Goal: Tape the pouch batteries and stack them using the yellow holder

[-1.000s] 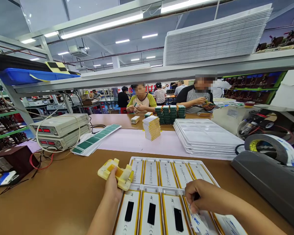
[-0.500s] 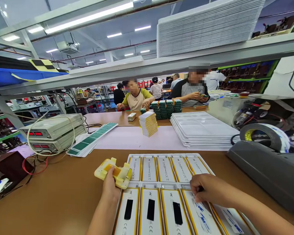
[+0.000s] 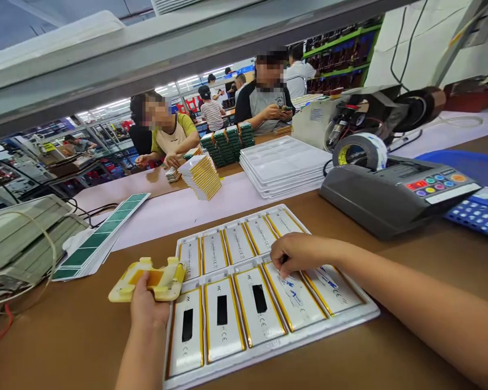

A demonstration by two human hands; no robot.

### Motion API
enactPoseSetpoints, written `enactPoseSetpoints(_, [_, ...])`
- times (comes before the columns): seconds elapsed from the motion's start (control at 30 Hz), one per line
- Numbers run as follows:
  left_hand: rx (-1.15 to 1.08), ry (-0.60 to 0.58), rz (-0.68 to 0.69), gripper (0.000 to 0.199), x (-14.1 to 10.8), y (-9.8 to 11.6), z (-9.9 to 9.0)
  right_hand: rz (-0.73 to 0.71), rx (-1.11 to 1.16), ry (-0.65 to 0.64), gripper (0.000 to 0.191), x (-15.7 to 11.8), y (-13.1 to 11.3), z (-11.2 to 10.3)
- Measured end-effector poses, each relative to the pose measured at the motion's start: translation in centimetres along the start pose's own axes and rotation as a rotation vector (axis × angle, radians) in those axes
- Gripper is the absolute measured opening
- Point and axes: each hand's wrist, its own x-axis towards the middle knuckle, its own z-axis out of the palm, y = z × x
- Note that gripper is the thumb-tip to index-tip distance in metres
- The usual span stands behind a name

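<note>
My left hand [image 3: 148,303] grips a pale yellow plastic block [image 3: 148,279] with raised corners and an amber strip across it, beside the tray's left edge. My right hand [image 3: 295,252] is closed, its fingertips pinched at the upper end of a white strip with blue print [image 3: 293,290]. That strip lies on a flat white pouch battery [image 3: 299,306] with yellow edges; what is between the fingertips is hidden. Two rows of such batteries fill a white tray [image 3: 228,363]. Three in the near row bear black tape patches [image 3: 259,299]. Another blue-printed strip [image 3: 328,279] lies on the rightmost near battery.
A grey tape dispenser [image 3: 390,200] with a tape roll [image 3: 360,151] stands right, near a blue basket [image 3: 477,214]. Behind the tray are stacked white trays [image 3: 284,162], a pile of white, yellow-edged pieces [image 3: 201,176] and green-printed sheets [image 3: 106,238]. Two co-workers sit opposite; a shelf beam [image 3: 146,65] crosses overhead.
My view has turned right and downward, bringing the dispenser's buttons and the blue basket into sight. Both hands keep nearly the same places relative to the tray.
</note>
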Motion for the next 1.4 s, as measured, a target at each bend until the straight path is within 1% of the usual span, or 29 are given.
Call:
enactPoseSetpoints(0.13, [0.003,0.004,0.015,0.007,0.2,0.0,0.1,-0.006,-0.018,-0.058,0.010,-0.2,0.2,-0.4])
enactPoseSetpoints(0.27, [0.003,0.009,0.027,0.009,0.4,0.0,0.0,0.019,-0.052,0.003,0.009,-0.3,0.3,-0.6])
enactPoseSetpoints(0.33, [0.011,0.002,0.026,0.009,0.4,0.0,0.0,0.013,-0.035,0.002,0.010,-0.2,0.4,-0.7])
enactPoseSetpoints(0.53, [-0.002,0.004,0.022,0.010,0.4,0.2,-0.2,-0.028,0.070,-0.152,0.015,-0.2,0.4,-0.6])
enactPoseSetpoints(0.57, [-0.008,0.005,0.021,0.010,0.4,0.2,-0.2,-0.032,0.069,-0.141,0.015,-0.1,0.4,-0.5])
enactPoseSetpoints(0.67, [-0.011,0.010,0.019,0.012,0.3,0.2,-0.2,-0.010,0.023,-0.028,0.016,0.0,0.3,-0.2])
enactPoseSetpoints(0.73, [-0.016,0.006,0.022,0.014,0.3,0.1,-0.2,-0.009,0.001,0.012,0.015,0.1,0.3,-0.2])
enactPoseSetpoints(0.8, [-0.020,-0.006,0.019,0.015,0.2,0.1,-0.2,-0.014,-0.005,0.000,0.015,0.2,0.2,-0.3])
enactPoseSetpoints(0.93, [-0.012,-0.029,0.003,0.011,0.0,0.0,-0.2,-0.029,0.080,-0.127,0.015,0.0,0.3,-0.3])
enactPoseSetpoints(0.97, [-0.013,-0.025,0.000,0.010,-0.1,0.1,-0.2,-0.039,0.098,-0.137,0.016,0.0,0.4,-0.2])
enactPoseSetpoints(1.0, [-0.015,-0.016,-0.004,0.010,-0.2,0.1,-0.2,-0.043,0.102,-0.119,0.016,0.0,0.5,-0.1])
enactPoseSetpoints(1.1, [-0.020,0.011,-0.020,0.009,-0.4,0.1,-0.2,-0.018,0.047,0.005,0.015,0.2,0.7,0.4])
enactPoseSetpoints(1.13, [-0.021,0.019,-0.022,0.009,-0.4,0.2,-0.2,-0.012,0.032,0.023,0.014,0.3,0.8,0.4])
enactPoseSetpoints(1.17, [-0.022,0.023,-0.022,0.010,-0.4,0.2,-0.2,-0.012,0.025,0.023,0.013,0.4,0.9,0.5])
enactPoseSetpoints(1.27, [-0.019,0.029,-0.012,0.012,-0.3,0.1,-0.2,-0.038,0.060,-0.036,0.014,0.6,1.1,0.4])
enactPoseSetpoints(1.4, [-0.003,-0.009,-0.007,0.012,-0.2,0.1,-0.3,-0.037,0.100,-0.093,0.016,0.4,1.1,0.0])
